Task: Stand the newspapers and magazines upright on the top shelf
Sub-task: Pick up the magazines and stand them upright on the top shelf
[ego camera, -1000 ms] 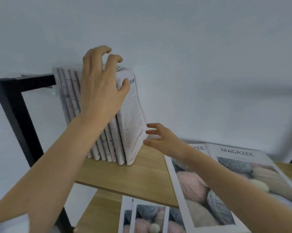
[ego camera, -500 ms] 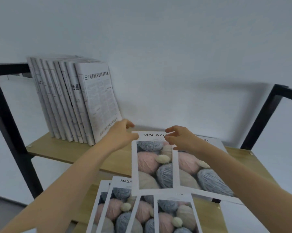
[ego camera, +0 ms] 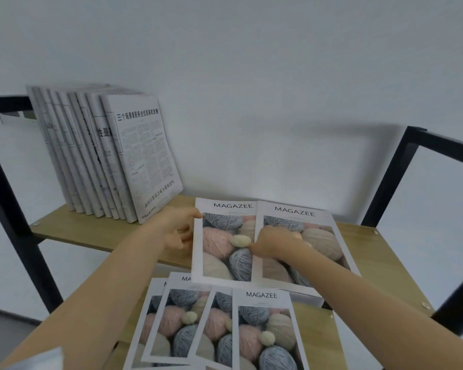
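Several folded newspapers [ego camera: 134, 161] stand in a row at the left end of the wooden top shelf [ego camera: 91, 231], leaning left. Two "MAGAZEE" magazines with yarn-ball covers lie flat side by side on the same shelf. My left hand [ego camera: 175, 231] grips the left edge of the left magazine [ego camera: 219, 255], thumb on top. My right hand [ego camera: 275, 243] rests over the right magazine [ego camera: 323, 236], its fingers closed at the left magazine's right edge.
Several more of the same magazines [ego camera: 262, 329] lie fanned out on the lower shelf [ego camera: 321, 329]. Black metal frame posts stand at the left [ego camera: 8, 209] and right [ego camera: 390, 177] ends. A white wall sits right behind the shelf.
My left hand left the newspaper stack and both hands came down to the left magazine, sliding from its top edge to its two sides. The view swung right and down.
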Motion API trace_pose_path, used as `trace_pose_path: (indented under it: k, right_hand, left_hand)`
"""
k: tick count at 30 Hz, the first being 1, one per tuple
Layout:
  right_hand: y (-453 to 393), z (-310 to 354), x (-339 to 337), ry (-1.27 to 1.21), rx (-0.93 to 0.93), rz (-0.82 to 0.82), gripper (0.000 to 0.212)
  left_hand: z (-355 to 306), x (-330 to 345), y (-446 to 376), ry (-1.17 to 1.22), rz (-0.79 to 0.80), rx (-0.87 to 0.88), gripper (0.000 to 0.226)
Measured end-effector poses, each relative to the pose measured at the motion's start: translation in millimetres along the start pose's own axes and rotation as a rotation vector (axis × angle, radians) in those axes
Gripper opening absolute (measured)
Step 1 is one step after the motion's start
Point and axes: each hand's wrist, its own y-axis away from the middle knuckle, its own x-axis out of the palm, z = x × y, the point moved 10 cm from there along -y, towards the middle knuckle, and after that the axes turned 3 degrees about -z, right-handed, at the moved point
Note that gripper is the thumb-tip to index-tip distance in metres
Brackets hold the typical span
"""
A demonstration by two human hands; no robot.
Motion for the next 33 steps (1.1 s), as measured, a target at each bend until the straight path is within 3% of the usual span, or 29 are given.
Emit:
trace_pose_path:
  k: [2,8,12,14,18,25,33]
  right_hand:
    - [5,6,-3,-0.047,-0.044,0.006,0.058]
    - [37,5,-35,-0.272,-0.087,-0.021,0.034]
    - [53,-30,-67,-0.44,-0.03,-0.151,0.03]
    - [59,-50,-82,-0.491,-0.012,-0.239,0.013]
    - [71,-87,-113,-0.648,0.007,-0.456,0.028]
    - [133,-145,-158,-0.837,-0.017,-0.814,0.024]
    - [158,-202,-137,-1.255,0.021,-1.13,0.046]
  left_hand:
    - [4,9,0,-0.04,0.103,0.011,0.004]
    - [14,39,7,-0.275,0.218,0.099,0.033]
    - [-10,72,28,-0.288,0.246,0.253,0.051]
    - [-28,89,43,-0.269,0.257,0.332,0.055]
    - [-67,111,71,-0.308,0.207,0.541,0.065]
    - [-108,152,129,-0.528,-0.034,1.095,0.061]
    - [-81,182,131,-0.467,-0.151,1.228,0.046]
